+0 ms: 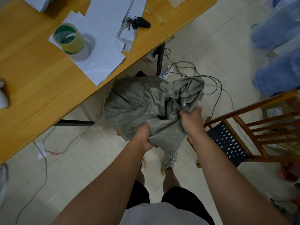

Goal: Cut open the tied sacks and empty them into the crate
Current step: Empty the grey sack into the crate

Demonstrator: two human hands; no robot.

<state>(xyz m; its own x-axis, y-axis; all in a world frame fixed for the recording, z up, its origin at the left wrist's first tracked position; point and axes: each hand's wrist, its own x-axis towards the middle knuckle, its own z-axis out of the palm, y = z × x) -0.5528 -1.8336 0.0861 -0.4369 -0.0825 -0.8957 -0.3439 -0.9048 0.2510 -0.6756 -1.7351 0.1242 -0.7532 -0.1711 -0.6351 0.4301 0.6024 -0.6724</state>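
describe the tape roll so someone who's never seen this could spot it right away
Start at the wooden table in the upper left. On the white papers spread across it stands the tape roll. It is the only round thing there: yellowish outside, green inside its core, stacked on a wider white roll.

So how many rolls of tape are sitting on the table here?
2, stacked: a yellowish roll of tape sits on top of a white roll, both on the papers on the wooden table. More may lie outside the frame.
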